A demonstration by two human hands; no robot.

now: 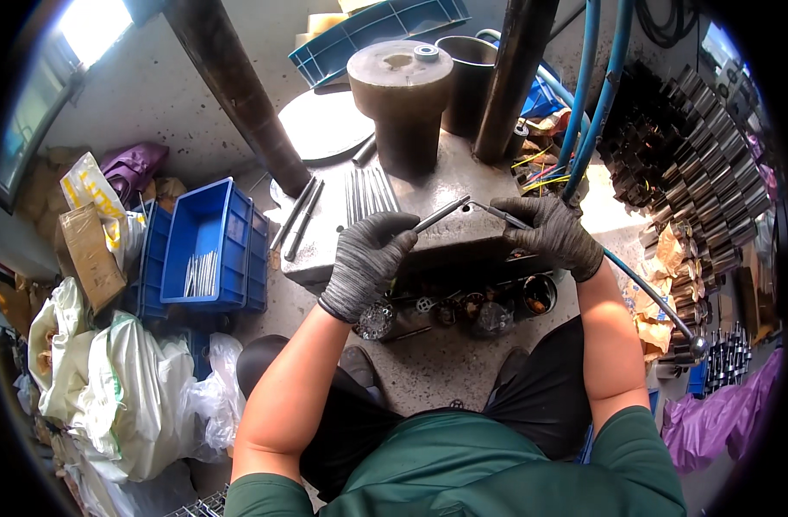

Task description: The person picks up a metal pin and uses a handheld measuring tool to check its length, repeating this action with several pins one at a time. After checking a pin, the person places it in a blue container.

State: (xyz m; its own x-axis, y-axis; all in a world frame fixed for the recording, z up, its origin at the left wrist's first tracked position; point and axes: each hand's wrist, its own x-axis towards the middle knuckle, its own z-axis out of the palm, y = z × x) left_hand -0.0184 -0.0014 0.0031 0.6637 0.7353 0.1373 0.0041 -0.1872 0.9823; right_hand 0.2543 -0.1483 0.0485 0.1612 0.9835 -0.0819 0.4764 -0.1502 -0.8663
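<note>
My left hand (368, 260), in a dark grey knit glove, is closed around a metal rod (443, 212) that points up to the right. My right hand (556, 233), gloved alike, grips a slim pen-shaped tool (508, 217) with a thin tip. The tip is close to the rod's end; whether they touch I cannot tell. Both hands are above the front edge of a heavy metal press bed (463, 185). Several thin rods (368, 194) lie side by side on the bed, with two darker rods (299, 214) to their left.
A stout steel post (403, 103) and two dark columns (234, 86) rise from the bed. Blue crates (206, 246) with rods stand left, beside white sacks (131, 388). Blue hoses (597, 95) hang at right, near stacked metal cylinders (713, 164). A ball-ended lever (657, 302) slants by my right arm.
</note>
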